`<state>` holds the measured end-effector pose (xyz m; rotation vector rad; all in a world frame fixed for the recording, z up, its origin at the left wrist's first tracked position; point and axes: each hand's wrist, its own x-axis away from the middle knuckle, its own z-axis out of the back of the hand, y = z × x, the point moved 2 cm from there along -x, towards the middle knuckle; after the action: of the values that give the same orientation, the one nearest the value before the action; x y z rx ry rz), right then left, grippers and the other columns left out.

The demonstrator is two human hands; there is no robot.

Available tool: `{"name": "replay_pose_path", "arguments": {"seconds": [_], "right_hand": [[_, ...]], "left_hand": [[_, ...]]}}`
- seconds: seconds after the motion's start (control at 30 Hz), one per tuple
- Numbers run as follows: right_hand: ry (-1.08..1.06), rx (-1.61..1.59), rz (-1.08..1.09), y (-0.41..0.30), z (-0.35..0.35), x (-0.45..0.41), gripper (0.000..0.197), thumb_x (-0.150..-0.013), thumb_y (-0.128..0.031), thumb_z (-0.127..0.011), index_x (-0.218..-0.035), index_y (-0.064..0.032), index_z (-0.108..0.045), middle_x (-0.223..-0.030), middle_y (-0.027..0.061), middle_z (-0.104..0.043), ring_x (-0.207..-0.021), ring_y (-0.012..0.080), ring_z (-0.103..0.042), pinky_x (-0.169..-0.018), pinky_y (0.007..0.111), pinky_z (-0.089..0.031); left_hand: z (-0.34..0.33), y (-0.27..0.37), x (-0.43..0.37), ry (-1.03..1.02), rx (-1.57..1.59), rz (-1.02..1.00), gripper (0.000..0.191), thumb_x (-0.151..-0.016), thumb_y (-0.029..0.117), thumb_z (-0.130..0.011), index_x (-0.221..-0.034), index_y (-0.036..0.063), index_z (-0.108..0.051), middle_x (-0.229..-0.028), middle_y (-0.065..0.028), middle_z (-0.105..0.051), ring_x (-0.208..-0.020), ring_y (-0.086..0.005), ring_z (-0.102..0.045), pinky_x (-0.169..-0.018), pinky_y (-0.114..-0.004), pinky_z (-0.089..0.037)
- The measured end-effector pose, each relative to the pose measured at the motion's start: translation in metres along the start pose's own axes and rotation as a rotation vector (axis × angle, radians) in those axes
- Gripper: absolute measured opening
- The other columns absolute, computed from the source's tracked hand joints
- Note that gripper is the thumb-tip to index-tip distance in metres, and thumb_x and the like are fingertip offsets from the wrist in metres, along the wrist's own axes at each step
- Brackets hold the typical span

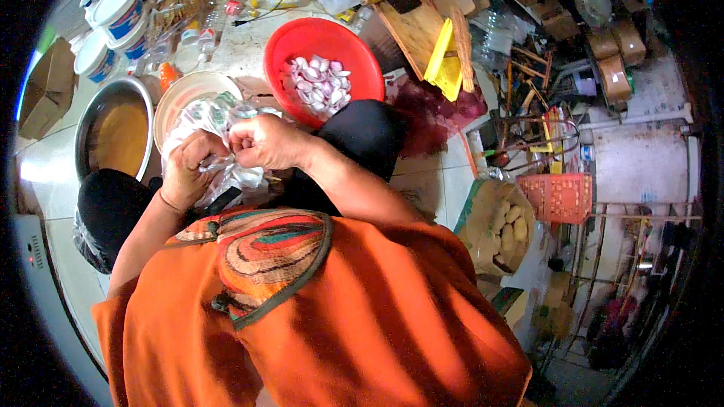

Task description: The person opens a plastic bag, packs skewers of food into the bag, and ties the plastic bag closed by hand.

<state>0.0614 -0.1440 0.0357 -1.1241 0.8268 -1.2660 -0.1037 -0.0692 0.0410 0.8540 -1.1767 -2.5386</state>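
Observation:
Between my knees, a white translucent plastic bag (195,116) is gathered up over a pale round basin (169,96). My left hand (195,161) grips the bunched plastic from the left. Close against it, my right hand (266,141) pinches the same bag with curled fingers. What the bag contains cannot be made out. Beyond my right knee stands a red plastic basin (362,62) holding peeled purple-and-white onions or shallots (319,82). At the left, a metal bowl (148,107) holds a brownish liquid (119,138).
Lidded white tubs (116,3) are stacked at the far left near plastic bottles (209,37). A wooden board (401,28) with a yellow object (444,62) leans beyond the red basin. An open sack of potatoes (512,229) and a red plastic basket (557,198) are at the right.

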Motion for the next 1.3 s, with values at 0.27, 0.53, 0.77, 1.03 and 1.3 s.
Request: {"name": "replay_pose_path", "arguments": {"seconds": [0.27, 0.53, 0.77, 1.03, 1.3], "right_hand": [[0.082, 0.020, 0.054, 0.009, -0.006, -0.003, 0.015, -0.063, -0.018, -0.067, -0.067, -0.0051, -0.060, -0.058, 0.0040, -0.058, -0.055, 0.0120, -0.053, -0.053, 0.030, -0.044], [0.252, 0.348, 0.105, -0.004, -0.010, 0.001, 0.017, -0.058, -0.020, -0.068, -0.062, -0.0056, -0.058, -0.056, 0.0107, -0.058, -0.052, 0.0222, -0.059, -0.051, 0.034, -0.045], [0.219, 0.701, 0.049, -0.022, -0.005, 0.005, 0.019, -0.057, -0.023, -0.066, -0.065, -0.0064, -0.061, -0.062, 0.0150, -0.061, -0.063, 0.0317, -0.063, -0.058, 0.041, -0.049], [0.241, 0.587, -0.012, -0.021, -0.008, 0.011, 0.017, -0.061, -0.022, -0.064, -0.070, -0.0082, -0.061, -0.067, 0.0133, -0.063, -0.068, 0.0319, -0.064, -0.061, 0.041, -0.049], [0.238, 0.514, 0.124, -0.006, -0.010, 0.015, 0.013, -0.066, -0.016, -0.061, -0.075, -0.0078, -0.064, -0.070, 0.0137, -0.064, -0.070, 0.0311, -0.064, -0.064, 0.041, -0.050]], "left_hand": [[-0.004, 0.006, 0.001, 0.062, -0.105, -0.026, 0.017, -0.068, 0.000, -0.067, -0.077, 0.0074, -0.055, -0.081, -0.0069, -0.057, -0.074, -0.0221, -0.058, -0.061, -0.030, -0.045], [-0.004, 0.013, 0.001, -0.018, -0.080, -0.012, 0.016, -0.066, 0.001, -0.067, -0.077, 0.0039, -0.055, -0.086, -0.0099, -0.057, -0.075, -0.0228, -0.057, -0.063, -0.030, -0.046], [-0.001, 0.020, 0.010, -0.085, -0.191, 0.025, 0.016, -0.064, -0.002, -0.067, -0.076, 0.0001, -0.056, -0.091, -0.0118, -0.053, -0.074, -0.0277, -0.057, -0.064, -0.033, -0.047], [0.008, 0.019, 0.012, -0.120, -0.142, 0.114, 0.019, -0.065, -0.004, -0.063, -0.080, 0.0008, -0.053, -0.084, -0.0124, -0.055, -0.073, -0.0282, -0.056, -0.065, -0.032, -0.046], [0.001, 0.019, 0.011, -0.090, -0.026, 0.220, 0.022, -0.065, -0.009, -0.055, -0.083, 0.0013, -0.054, -0.083, -0.0098, -0.055, -0.076, -0.0234, -0.057, -0.069, -0.028, -0.047]]}}
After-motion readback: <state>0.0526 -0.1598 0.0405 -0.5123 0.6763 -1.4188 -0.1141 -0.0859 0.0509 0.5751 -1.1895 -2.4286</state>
